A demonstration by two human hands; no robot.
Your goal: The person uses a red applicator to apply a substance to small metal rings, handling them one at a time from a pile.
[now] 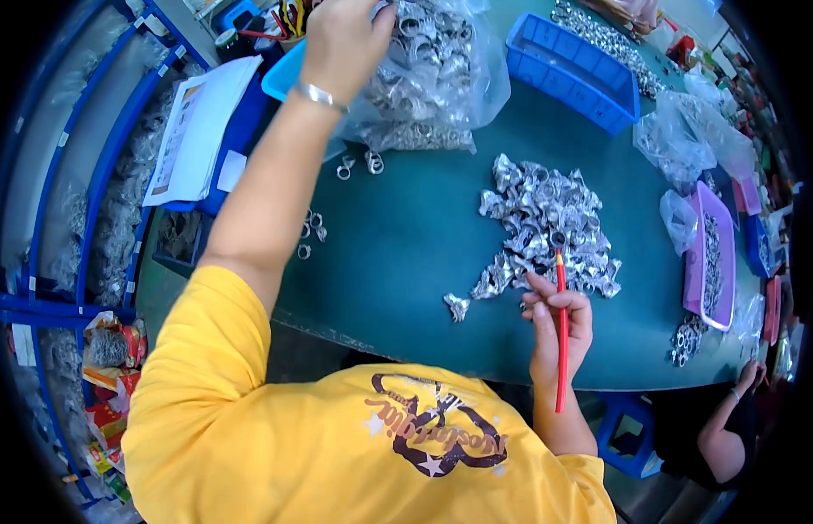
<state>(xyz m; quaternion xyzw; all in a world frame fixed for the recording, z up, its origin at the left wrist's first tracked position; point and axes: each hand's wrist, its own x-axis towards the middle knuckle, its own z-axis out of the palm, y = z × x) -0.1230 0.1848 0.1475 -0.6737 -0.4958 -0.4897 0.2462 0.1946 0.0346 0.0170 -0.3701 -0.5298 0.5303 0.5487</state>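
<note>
My right hand [559, 327] is closed around a slim red pencil-like stick [562, 349], held upright with its yellowish tip away from me. That tip reaches the near part of a pile of silvery ring-like metal castings [546, 214] on the green table [406, 236]. A single casting [456, 306] lies apart, left of that hand. My left arm stretches far forward, and my left hand [347, 39] is at the top edge beside a clear plastic bag [424, 70] full of similar metal pieces. Its fingertips are cut off or hidden, so its grip does not show.
Loose rings [312, 229] lie near my left forearm. A blue bin [572, 74] stands beyond the pile. At the right are a pink tray [710, 253] of small parts and another person's arm [728, 428]. Blue shelving [92, 166] and papers [201, 131] are on the left.
</note>
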